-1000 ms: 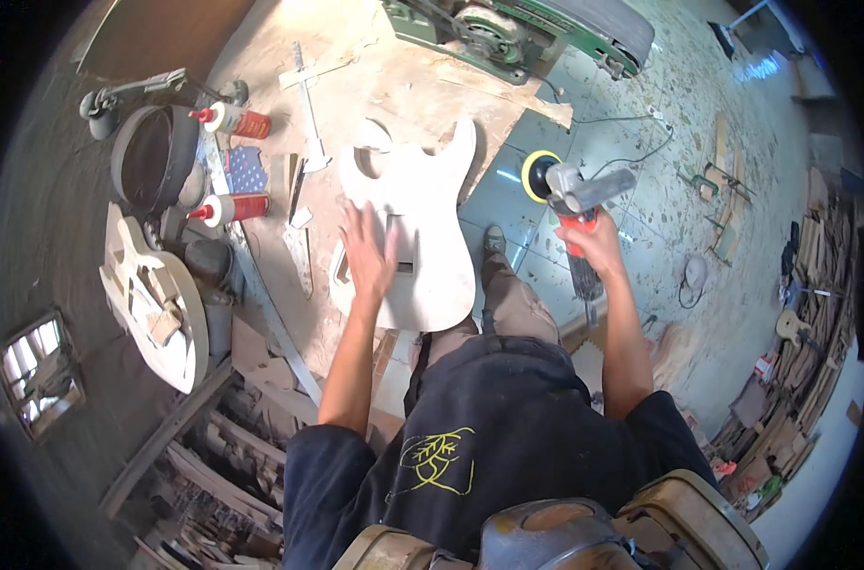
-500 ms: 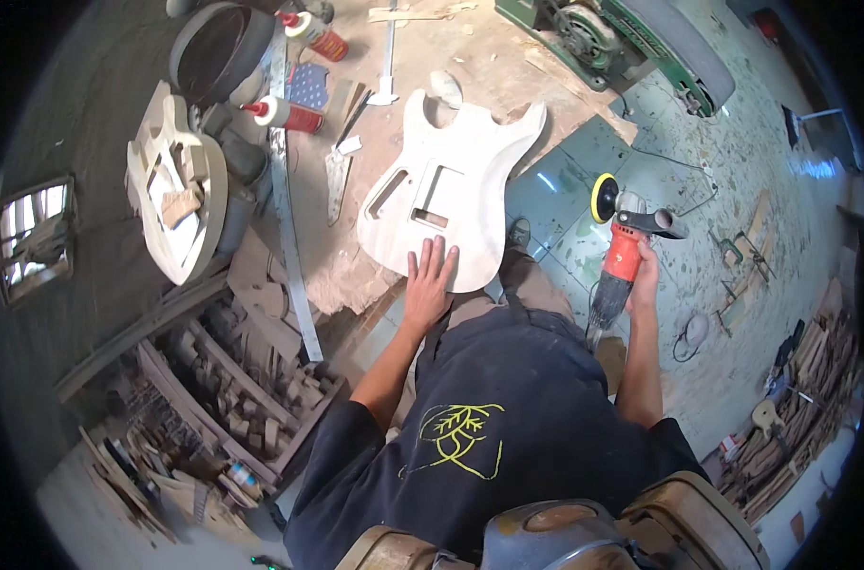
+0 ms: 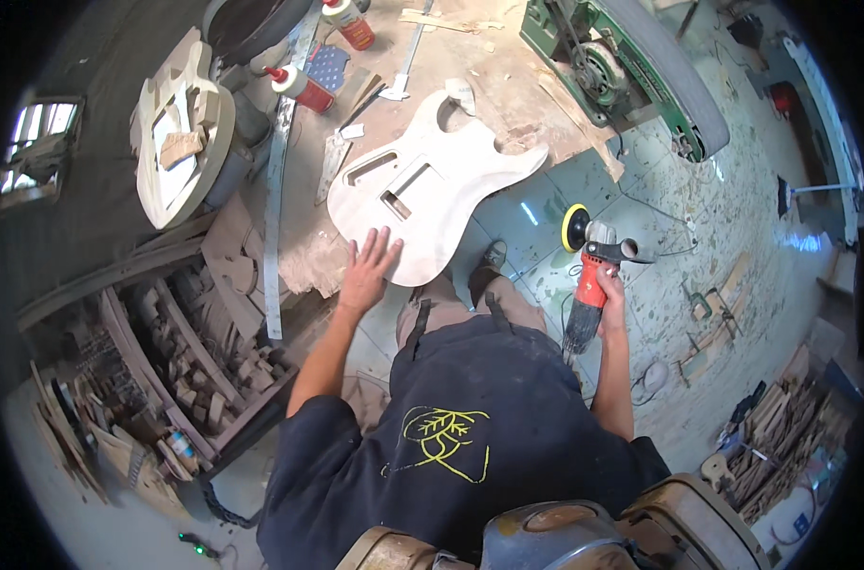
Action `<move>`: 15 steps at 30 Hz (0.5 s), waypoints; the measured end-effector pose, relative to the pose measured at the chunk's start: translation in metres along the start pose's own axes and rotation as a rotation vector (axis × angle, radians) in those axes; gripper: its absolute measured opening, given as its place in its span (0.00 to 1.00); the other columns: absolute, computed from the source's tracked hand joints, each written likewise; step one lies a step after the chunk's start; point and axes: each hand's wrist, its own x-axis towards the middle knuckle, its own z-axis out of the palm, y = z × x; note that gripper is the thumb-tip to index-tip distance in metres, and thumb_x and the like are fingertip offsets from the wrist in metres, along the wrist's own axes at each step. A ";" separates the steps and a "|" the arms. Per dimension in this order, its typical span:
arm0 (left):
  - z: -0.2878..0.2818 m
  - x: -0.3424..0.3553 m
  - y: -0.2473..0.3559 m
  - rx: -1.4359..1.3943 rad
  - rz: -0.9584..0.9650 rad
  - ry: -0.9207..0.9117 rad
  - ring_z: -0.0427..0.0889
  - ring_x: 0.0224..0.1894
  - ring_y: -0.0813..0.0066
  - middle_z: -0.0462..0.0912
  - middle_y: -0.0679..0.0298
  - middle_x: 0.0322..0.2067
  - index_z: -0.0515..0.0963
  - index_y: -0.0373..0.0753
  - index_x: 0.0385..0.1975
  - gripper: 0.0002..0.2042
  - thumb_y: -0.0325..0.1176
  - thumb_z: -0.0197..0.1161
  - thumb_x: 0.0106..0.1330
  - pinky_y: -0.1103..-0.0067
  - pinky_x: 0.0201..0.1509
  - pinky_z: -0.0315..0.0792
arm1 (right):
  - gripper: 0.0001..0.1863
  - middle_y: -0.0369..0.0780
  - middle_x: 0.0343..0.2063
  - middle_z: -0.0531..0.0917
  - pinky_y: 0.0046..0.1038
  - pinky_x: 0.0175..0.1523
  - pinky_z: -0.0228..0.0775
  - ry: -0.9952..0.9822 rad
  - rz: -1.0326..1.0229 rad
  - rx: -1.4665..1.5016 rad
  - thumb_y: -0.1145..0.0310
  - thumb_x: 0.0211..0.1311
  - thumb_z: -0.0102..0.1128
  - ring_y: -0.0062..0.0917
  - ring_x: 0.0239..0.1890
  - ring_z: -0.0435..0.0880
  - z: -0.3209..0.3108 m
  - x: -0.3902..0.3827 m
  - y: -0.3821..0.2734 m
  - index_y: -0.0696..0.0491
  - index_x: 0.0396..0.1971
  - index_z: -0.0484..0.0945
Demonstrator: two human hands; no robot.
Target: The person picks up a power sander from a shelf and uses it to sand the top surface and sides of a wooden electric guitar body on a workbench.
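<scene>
- The left hand [image 3: 367, 271] lies spread flat on the guitar body [image 3: 430, 185], which rests on the workbench [image 3: 508, 85], horns pointing away.
- The right hand [image 3: 610, 296] grips a red sander [image 3: 588, 275], beside the bench.
- Two red-capped glue bottles [image 3: 301, 87] stand beyond.

The lower edge of the pale unfinished wooden guitar body [image 3: 422, 185] is hidden under the left hand [image 3: 367, 271] and behind the person's knee. The right hand [image 3: 610, 290] wraps the red angle polisher's handle [image 3: 588, 290], so its grip section is covered, and its cable is too thin to follow. At the top edge, the red-capped glue bottle [image 3: 351, 21] and the green belt machine [image 3: 631, 66] are cut off.
</scene>
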 end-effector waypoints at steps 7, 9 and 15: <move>-0.022 0.083 0.075 -0.391 -0.266 0.218 0.47 0.77 0.43 0.50 0.44 0.75 0.56 0.47 0.75 0.46 0.42 0.69 0.52 0.43 0.75 0.44 | 0.22 0.36 0.35 0.80 0.27 0.40 0.79 -0.001 -0.002 -0.066 0.58 0.66 0.64 0.21 0.34 0.81 -0.009 -0.016 -0.002 0.56 0.52 0.74; -0.032 0.117 0.097 -0.249 -0.252 0.111 0.47 0.77 0.40 0.50 0.39 0.73 0.53 0.48 0.75 0.50 0.41 0.72 0.50 0.42 0.75 0.45 | 0.21 0.36 0.36 0.80 0.26 0.39 0.77 0.051 -0.004 -0.086 0.58 0.65 0.64 0.20 0.34 0.81 -0.013 -0.019 -0.001 0.56 0.52 0.75; 0.015 0.150 0.106 -0.164 -0.284 0.286 0.60 0.68 0.43 0.61 0.40 0.63 0.55 0.48 0.75 0.48 0.26 0.68 0.48 0.47 0.70 0.53 | 0.22 0.36 0.35 0.79 0.26 0.36 0.78 0.158 -0.083 -0.138 0.57 0.66 0.65 0.21 0.31 0.81 -0.004 -0.042 -0.001 0.56 0.51 0.74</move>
